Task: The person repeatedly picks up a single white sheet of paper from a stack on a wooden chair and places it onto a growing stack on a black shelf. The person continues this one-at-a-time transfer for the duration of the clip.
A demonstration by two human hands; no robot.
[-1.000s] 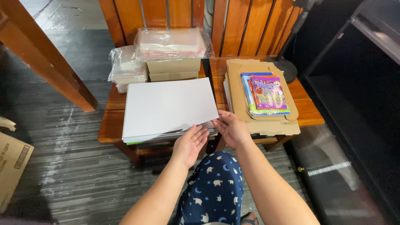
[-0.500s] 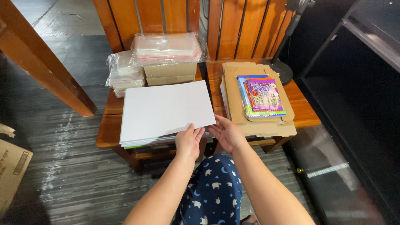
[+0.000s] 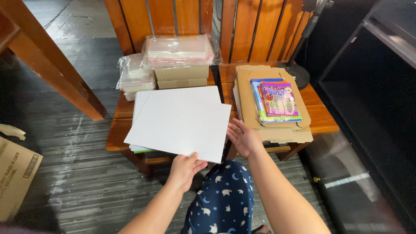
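White sheet (image 3: 182,125), one, large and rectangular, is lying skewed over the stack of white sheets (image 3: 141,145) at the front left of the worktop (image 3: 323,119); its near corner is overhanging the front edge. Left hand (image 3: 184,169) is gripping that near corner, thumb on top and fingers (image 3: 200,164) curled underneath, pinching the sheet. Right hand (image 3: 243,138) is standing open at the sheet's right edge, fingers spread, palm facing the edge; whether it is touching cannot be told.

Stack beneath: count not readable, only edges are showing, with a green edge at the bottom left.

Counted on the worktop:
- Two clear plastic bags. One (image 3: 180,50) is sitting at the back on top of two flat brown cardboard boxes (image 3: 182,77) and is holding pale pink sheets. The other (image 3: 135,78) is sitting at the back left corner, holding white sheets.
- One pile of flattened brown cardboard mailers (image 3: 277,130) is occupying the right half, reaching the front edge.
- One small pile of colourful booklets (image 3: 277,100) is resting on the mailers, a purple one uppermost; exact count unclear.

One cardboard box (image 3: 17,177) is sitting on the floor at far left. One black stand base (image 3: 299,73) is sitting behind the right rear corner.
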